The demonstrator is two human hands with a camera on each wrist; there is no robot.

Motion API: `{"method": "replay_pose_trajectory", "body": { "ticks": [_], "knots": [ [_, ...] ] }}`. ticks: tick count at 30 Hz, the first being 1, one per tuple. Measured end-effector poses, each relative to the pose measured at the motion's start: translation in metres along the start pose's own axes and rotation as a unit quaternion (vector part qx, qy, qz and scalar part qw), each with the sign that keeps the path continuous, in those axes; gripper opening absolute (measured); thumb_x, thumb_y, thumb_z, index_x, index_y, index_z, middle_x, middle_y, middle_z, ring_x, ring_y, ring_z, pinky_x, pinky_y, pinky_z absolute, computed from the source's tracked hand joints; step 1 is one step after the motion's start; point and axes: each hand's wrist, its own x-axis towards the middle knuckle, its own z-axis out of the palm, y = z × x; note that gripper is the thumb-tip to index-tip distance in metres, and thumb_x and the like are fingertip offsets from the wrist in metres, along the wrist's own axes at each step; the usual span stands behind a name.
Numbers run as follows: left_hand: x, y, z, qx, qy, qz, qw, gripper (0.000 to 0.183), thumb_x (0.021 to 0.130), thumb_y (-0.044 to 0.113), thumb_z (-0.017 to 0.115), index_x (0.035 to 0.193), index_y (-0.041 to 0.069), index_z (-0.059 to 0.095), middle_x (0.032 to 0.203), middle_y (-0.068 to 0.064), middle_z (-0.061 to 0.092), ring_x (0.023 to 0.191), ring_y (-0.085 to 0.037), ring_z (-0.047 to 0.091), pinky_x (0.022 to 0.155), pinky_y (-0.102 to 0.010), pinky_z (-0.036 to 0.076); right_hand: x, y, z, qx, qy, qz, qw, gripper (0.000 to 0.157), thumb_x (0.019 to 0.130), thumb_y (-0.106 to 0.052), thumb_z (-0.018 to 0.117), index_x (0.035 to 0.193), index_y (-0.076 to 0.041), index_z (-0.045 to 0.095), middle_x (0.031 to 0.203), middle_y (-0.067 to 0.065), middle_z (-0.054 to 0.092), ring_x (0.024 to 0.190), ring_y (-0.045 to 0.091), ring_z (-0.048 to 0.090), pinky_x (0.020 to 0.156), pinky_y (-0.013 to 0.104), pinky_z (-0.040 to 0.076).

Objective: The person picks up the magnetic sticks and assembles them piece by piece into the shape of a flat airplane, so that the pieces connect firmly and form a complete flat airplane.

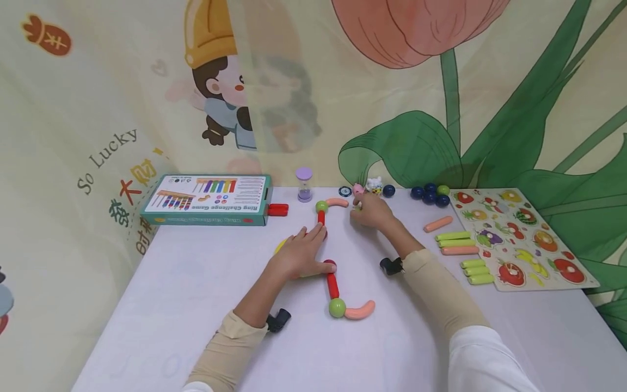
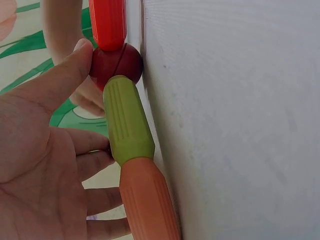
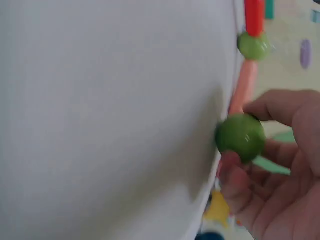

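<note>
One green ball [image 3: 241, 138] near table edge [image 1: 325, 190]

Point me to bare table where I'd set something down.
Bare table: at left, between the box and left sleeve; near middle, between left and right sleeve, below the lower curved peach piece; near right, below the fruit board.

Crowded: the back edge, from hourglass to ball cluster, and around the sticks beside the board.

Pale tabletop [image 1: 196, 283]; cream backdrop [image 1: 122, 81] behind and at left, printed with green leaves [image 1: 524, 120], pink flower [image 1: 416, 32], cartoon figure [image 1: 222, 98].
</note>
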Motion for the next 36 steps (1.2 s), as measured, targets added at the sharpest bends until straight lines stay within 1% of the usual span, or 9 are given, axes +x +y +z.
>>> {"method": "replay_pose_trajectory", "body": {
  "ticks": [4,8,14,16,18,22,25,28,36],
  "knots": [
    [0.001,0.0,0.002,-0.001,0.003,0.002,1.0,0.099,0.07,0.065,0.06,0.146,0.019,0.016,0.149,0.0,0.016,0.133,-0.035,0.015,0.102,-0.054,0.019,0.014,-0.019,0.014,-0.049,0.044,0.031,0.997,0.028,0.081,-0.024,0.06,0.1,-0.004,0.062,0.093,0.01,0.058,0.075,0.023,0.052,0.058,0.035,0.044],
    [0.002,0.0,0.002,0.0,0.006,0.003,1.0,0.099,0.07,0.065,0.06,0.146,0.018,0.016,0.149,0.0,0.016,0.133,-0.035,0.015,0.102,-0.053,0.019,0.024,-0.028,0.018,-0.104,0.072,0.031,0.991,0.025,0.084,-0.03,0.06,0.089,-0.006,0.066,0.094,0.012,0.057,0.074,0.023,0.052,0.056,0.038,0.045],
    [0.002,0.0,0.002,0.004,0.007,0.003,1.0,0.098,0.071,0.065,0.059,0.146,0.018,0.016,0.15,0.0,0.015,0.133,-0.035,0.015,0.102,-0.053,0.019,0.018,-0.019,0.01,-0.013,0.129,0.0,0.991,0.027,0.086,-0.031,0.058,0.097,-0.007,0.065,0.089,0.009,0.056,0.075,0.022,0.052,0.061,0.037,0.045],
    [0.002,0.0,0.002,0.005,0.007,0.002,1.0,0.099,0.071,0.065,0.059,0.146,0.018,0.015,0.15,0.001,0.015,0.133,-0.034,0.015,0.102,-0.052,0.019,0.011,-0.006,-0.001,0.034,0.179,-0.012,0.983,0.025,0.086,-0.027,0.056,0.098,-0.007,0.065,0.086,0.009,0.057,0.072,0.023,0.052,0.059,0.036,0.043],
    [0.002,0.0,0.002,0.005,0.008,0.004,0.9999,0.099,0.071,0.065,0.059,0.146,0.018,0.015,0.15,0.0,0.015,0.133,-0.034,0.015,0.102,-0.053,0.019,0.004,0.016,-0.016,0.073,0.243,-0.01,0.967,0.025,0.087,-0.025,0.053,0.096,-0.005,0.065,0.082,0.009,0.058,0.07,0.024,0.052,0.059,0.037,0.042],
    [0.001,-0.001,0.002,0.004,0.006,0.005,1.0,0.098,0.071,0.064,0.059,0.146,0.017,0.015,0.15,0.0,0.015,0.133,-0.034,0.016,0.102,-0.053,0.019,-0.01,0.073,-0.048,0.108,0.329,0.069,0.936,0.025,0.088,-0.016,0.047,0.1,-0.002,0.064,0.091,0.016,0.057,0.083,0.031,0.052,0.069,0.044,0.041],
    [0.0,-0.001,0.002,0.003,0.004,0.006,1.0,0.098,0.072,0.064,0.059,0.146,0.017,0.015,0.15,-0.001,0.014,0.133,-0.034,0.015,0.102,-0.053,0.019,-0.019,0.113,-0.064,0.113,0.297,0.161,0.935,0.029,0.088,-0.011,0.043,0.108,-0.001,0.061,0.106,0.021,0.054,0.1,0.037,0.048,0.081,0.048,0.038],
    [-0.001,-0.001,0.003,0.003,0.004,0.008,1.0,0.098,0.072,0.064,0.059,0.146,0.017,0.015,0.15,-0.001,0.014,0.133,-0.035,0.016,0.102,-0.053,0.019,-0.025,0.14,-0.07,0.117,0.237,0.214,0.94,0.034,0.086,-0.009,0.043,0.116,-0.001,0.058,0.117,0.022,0.051,0.11,0.04,0.042,0.088,0.05,0.036],
    [-0.001,0.0,0.003,0.007,0.011,0.015,0.9998,0.098,0.072,0.065,0.057,0.146,0.017,0.014,0.15,-0.001,0.013,0.133,-0.034,0.016,0.102,-0.053,0.019,-0.03,0.162,-0.065,0.109,0.19,0.19,0.957,0.04,0.087,-0.009,0.036,0.121,0.001,0.054,0.124,0.025,0.047,0.115,0.044,0.036,0.094,0.053,0.028]
  ]
}}
